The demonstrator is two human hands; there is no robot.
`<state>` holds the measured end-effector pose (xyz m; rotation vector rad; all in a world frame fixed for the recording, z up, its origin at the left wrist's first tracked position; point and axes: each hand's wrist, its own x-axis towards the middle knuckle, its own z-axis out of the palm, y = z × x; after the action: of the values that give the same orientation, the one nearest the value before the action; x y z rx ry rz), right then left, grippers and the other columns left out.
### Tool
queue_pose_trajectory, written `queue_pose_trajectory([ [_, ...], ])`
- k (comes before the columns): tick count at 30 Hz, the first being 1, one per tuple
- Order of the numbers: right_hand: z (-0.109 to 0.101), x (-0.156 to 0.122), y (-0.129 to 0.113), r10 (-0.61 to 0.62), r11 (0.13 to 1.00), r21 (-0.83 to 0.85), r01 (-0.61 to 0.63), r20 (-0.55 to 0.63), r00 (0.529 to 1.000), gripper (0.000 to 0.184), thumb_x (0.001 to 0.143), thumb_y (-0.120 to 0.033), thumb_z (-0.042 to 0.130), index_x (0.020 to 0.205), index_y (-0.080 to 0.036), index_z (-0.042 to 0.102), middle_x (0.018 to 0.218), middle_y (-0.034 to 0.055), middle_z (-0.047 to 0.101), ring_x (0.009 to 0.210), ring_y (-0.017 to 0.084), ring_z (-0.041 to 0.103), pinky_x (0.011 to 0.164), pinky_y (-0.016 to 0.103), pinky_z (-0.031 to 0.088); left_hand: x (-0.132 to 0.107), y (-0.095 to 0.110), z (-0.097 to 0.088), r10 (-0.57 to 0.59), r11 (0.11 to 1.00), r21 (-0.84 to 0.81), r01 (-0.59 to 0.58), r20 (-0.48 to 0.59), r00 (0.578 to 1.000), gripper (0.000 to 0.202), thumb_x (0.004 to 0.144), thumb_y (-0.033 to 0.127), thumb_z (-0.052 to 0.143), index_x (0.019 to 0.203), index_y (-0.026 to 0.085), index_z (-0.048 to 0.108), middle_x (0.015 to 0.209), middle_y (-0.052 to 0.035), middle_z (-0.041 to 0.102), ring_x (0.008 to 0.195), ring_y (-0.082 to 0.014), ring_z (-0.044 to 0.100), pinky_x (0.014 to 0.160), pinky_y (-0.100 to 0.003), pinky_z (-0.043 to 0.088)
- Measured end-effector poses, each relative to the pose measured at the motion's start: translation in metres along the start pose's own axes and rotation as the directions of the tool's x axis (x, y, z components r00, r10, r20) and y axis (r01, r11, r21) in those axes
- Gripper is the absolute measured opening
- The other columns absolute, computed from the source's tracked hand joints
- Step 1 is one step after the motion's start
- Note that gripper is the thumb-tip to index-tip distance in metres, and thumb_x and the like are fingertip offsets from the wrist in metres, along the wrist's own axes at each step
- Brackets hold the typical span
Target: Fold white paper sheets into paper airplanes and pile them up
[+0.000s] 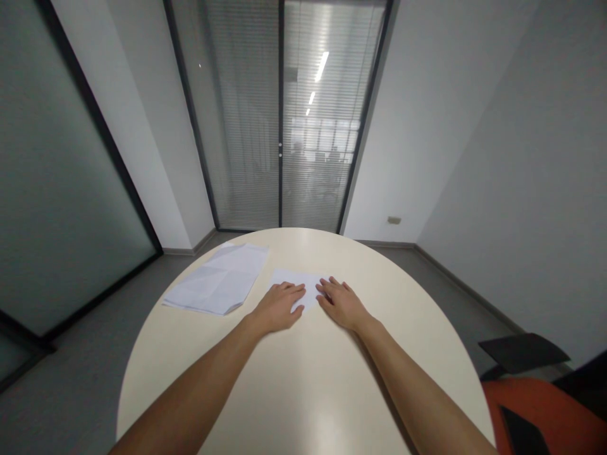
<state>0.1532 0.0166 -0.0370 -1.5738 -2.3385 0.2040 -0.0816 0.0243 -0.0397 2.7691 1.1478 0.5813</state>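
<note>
You have free desk (303, 392) between your forearms and back to the near edge. Left of your left grip (279, 308), sheets (215, 285) lie flat, near but apart from it. Right of your right grip (342, 304), bare top runs to the rim. A chair (535, 392) stands beyond that edge.

text overall: none was readable anywhere in view
small sheet (294, 282): plain white, no print or writing showed
paper stack (215, 285): white, creased, no legible marks
wall plate (394, 220): too small to tell any marking
glass door (279, 126): no sign, label or number was legible
</note>
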Motion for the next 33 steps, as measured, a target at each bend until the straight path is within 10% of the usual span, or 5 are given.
queue_pose_trajectory([
  [9, -0.006, 0.002, -0.011, -0.267, 0.961, 0.050, 0.271, -0.060, 0.962, 0.035, 0.098, -0.031, 0.048, 0.123, -0.024, 0.071, 0.128, 0.0073, 0.069, 0.120, 0.023, 0.061, 0.107, 0.038, 0.045, -0.003, 0.001, 0.001, -0.013, 1.000, 0.001, 0.013, -0.011, 1.000, 0.046, 0.094, 0.036, 0.051, 0.138, 0.025, 0.057, 0.147, -0.0068, 0.054, 0.127, -0.0301, 0.050, 0.104, -0.049, 0.042],
  [26, -0.007, 0.007, 0.008, -0.080, 0.996, -0.041, 0.076, -0.121, 0.989, 0.031, 0.096, -0.032, 0.053, 0.115, -0.022, 0.076, 0.126, 0.0086, 0.071, 0.118, 0.025, 0.064, 0.106, 0.039, 0.045, -0.002, 0.013, -0.016, 0.078, 0.996, -0.049, -0.075, 0.059, 0.995, 0.039, 0.098, 0.040, 0.046, 0.126, 0.025, 0.068, 0.138, -0.0064, 0.062, 0.112, -0.0268, 0.057, 0.102, -0.044, 0.044],
  [33, -0.002, 0.007, 0.014, -0.181, 0.983, 0.003, 0.183, -0.140, 0.974, 0.032, 0.096, -0.031, 0.054, 0.118, -0.020, 0.074, 0.125, 0.0102, 0.071, 0.117, 0.026, 0.065, 0.105, 0.041, 0.046, -0.002, 0.015, -0.007, 0.039, 0.999, 0.030, -0.040, 0.029, 0.999, 0.042, 0.094, 0.036, 0.054, 0.133, 0.024, 0.063, 0.140, -0.0075, 0.060, 0.125, -0.0281, 0.051, 0.104, -0.046, 0.043],
])
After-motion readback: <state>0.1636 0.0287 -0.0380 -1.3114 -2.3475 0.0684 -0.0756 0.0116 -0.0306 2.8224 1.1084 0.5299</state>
